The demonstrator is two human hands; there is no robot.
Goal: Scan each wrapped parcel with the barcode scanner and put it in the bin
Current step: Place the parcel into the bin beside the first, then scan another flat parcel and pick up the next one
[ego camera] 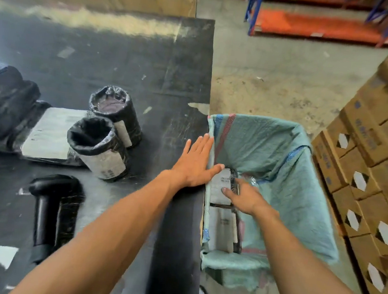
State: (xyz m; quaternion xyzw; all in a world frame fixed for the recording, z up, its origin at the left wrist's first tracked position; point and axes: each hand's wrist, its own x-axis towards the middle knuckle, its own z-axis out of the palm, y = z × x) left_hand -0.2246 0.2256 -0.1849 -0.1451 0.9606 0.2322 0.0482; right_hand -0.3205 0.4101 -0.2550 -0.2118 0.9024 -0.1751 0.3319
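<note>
The right hand (243, 194) reaches down into the bin (305, 185), its fingers curled round the top of a wrapped parcel (222, 187) that it holds against the bin's near wall. The left hand (195, 164) lies flat, fingers straight, on the edge of the table (126, 53), its thumb touching the bin's cloth rim. A second parcel (223, 231) lies in the bin just below the first, so at least one seems done already and this one is being placed. The scanner (55, 205) lies on the table, untouched, near the left forearm. Beyond it, two round wrapped parcels (106, 133) stand side by side, with a flat one (50, 134) beside them and more dark bundles (0, 101) at the left edge. Those look to be waiting for scanning, so the job seems well short of finished.
</note>
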